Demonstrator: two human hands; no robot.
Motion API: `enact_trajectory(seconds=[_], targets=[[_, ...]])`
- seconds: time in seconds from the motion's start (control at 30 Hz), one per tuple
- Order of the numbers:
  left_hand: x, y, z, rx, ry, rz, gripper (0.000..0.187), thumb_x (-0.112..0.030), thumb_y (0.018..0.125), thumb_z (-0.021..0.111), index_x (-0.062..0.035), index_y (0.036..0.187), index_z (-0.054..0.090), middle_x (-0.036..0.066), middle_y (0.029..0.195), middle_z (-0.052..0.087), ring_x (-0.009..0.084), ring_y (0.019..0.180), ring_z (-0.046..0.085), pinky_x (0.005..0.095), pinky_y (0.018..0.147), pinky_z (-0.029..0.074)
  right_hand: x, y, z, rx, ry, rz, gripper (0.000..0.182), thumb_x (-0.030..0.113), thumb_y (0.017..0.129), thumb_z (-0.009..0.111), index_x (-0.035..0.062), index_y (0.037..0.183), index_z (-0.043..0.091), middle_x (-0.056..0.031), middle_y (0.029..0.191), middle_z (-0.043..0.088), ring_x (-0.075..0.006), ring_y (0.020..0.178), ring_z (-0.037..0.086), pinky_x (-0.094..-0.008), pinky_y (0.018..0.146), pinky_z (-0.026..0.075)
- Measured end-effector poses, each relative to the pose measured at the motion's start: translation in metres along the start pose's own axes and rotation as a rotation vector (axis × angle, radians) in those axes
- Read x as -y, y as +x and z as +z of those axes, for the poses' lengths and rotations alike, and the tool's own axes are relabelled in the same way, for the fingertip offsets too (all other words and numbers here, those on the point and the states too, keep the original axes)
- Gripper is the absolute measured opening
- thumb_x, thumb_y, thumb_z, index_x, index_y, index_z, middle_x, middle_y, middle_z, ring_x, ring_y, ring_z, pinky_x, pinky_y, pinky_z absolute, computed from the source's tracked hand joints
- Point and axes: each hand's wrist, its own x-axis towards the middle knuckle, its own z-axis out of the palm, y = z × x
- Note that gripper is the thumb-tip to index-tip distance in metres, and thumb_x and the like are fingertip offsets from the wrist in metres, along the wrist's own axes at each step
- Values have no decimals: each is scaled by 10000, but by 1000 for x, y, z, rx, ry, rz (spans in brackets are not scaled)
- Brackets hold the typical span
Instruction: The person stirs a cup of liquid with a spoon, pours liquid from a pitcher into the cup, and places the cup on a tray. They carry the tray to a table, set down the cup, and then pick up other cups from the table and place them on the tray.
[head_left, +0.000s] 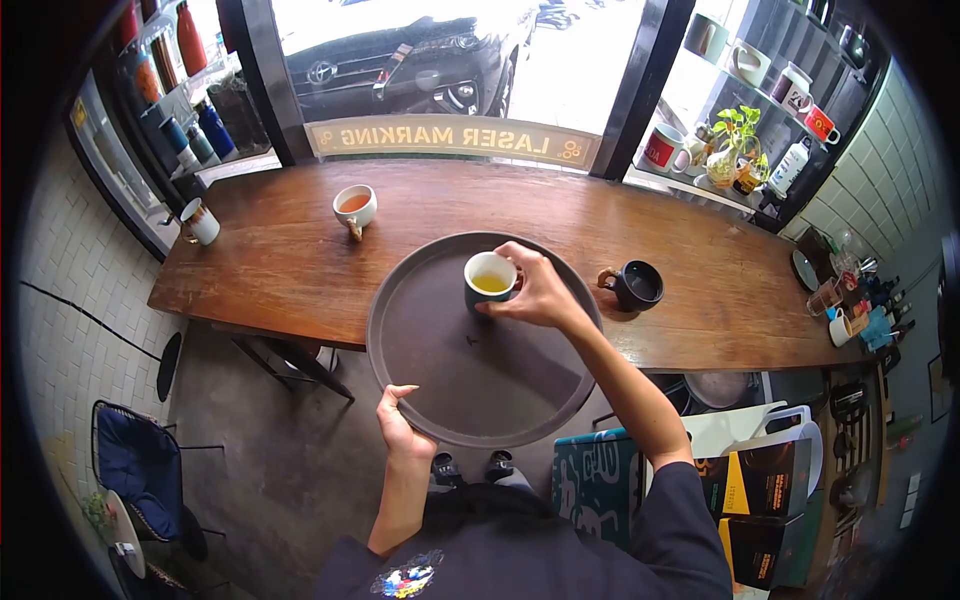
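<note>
My left hand (pixel 402 424) grips the near-left rim of a round dark tray (pixel 470 385), thumb over the edge. The tray's far part overlaps the wooden table. My right hand (pixel 535 288) is closed around a green cup with a white inside (pixel 478 268) and yellow-green liquid, at the tray's upper middle. Whether the cup's base touches the tray cannot be made out. Left of the tray, a white cup (pixel 355 207) with reddish liquid stands on the table. To its right is a black cup (pixel 638 286) with a brown handle.
The wooden table (pixel 720 270) runs along the window. A white and brown mug (pixel 200 221) stands at its left end, bottles and small items at its right end. Black and yellow boxes (pixel 765 490) are at the lower right, a blue chair (pixel 140 468) at the lower left.
</note>
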Motion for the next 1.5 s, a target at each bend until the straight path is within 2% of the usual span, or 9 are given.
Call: enact_trajectory(seconds=[0.33,0.4,0.47,0.53,0.83,1.0,1.03,1.13,1.5], targets=[[-10,-9,-11,-42,23,48,274,-176,738,533,-45,973,585,95,960,626,271,888,606,387,815,499,-57,55,-92,-323,-376,-1,580,298,545,865,-26,932,580,-153,875,649,-198,809,641,-315,721,521],[-10,-10,-12,-36,14,44,271,-165,735,531,-50,973,588,88,948,626,268,881,611,386,811,505,-60,61,-107,-294,-366,164,732,279,531,855,-100,1084,561,-259,1022,642,-323,965,640,-354,831,516],[-9,-9,-14,-44,25,37,251,-170,731,535,-56,946,594,86,933,631,264,866,614,379,803,506,-69,66,-119,-295,-370,204,750,284,525,862,-79,1109,560,-255,1049,641,-314,992,639,-360,838,517],[-8,-7,-17,-42,18,42,246,-170,729,536,-58,941,593,85,936,631,263,865,614,378,802,506,-87,70,-125,-357,-385,253,632,343,503,880,-16,925,576,-167,887,642,-228,830,634,-339,718,510],[-6,-15,-4,-59,14,52,267,-209,768,548,-43,969,601,90,955,643,266,885,611,379,817,490,-114,73,-124,-372,-391,347,668,411,477,893,2,888,561,-168,915,639,-236,859,630,-338,715,509],[-5,-13,-3,-23,-1,34,276,-225,786,552,-43,986,607,93,977,649,265,897,614,379,825,488,-121,68,-123,-351,-408,320,794,508,474,891,4,996,567,-173,971,642,-243,930,623,-340,809,493],[-5,-14,-2,-24,2,37,274,-223,786,552,-43,984,609,93,980,650,265,899,614,377,828,487,-98,60,-130,-193,-349,408,935,491,540,864,-64,1193,490,-247,1232,548,-338,1157,538,-390,962,450],[-6,-16,-2,-8,15,21,270,-217,786,552,-43,985,612,93,985,651,264,902,616,376,834,486,-92,31,-146,-203,-559,334,946,489,571,850,-51,1245,464,-242,1235,545,-340,1159,535,-392,968,445],[-14,-7,-8,77,55,46,340,-241,845,533,-38,1113,578,112,1099,627,272,999,598,396,899,467,-88,-88,-165,21,-418,239,923,384,515,883,36,1265,472,-182,1198,567,-279,1154,533,-357,972,430]])
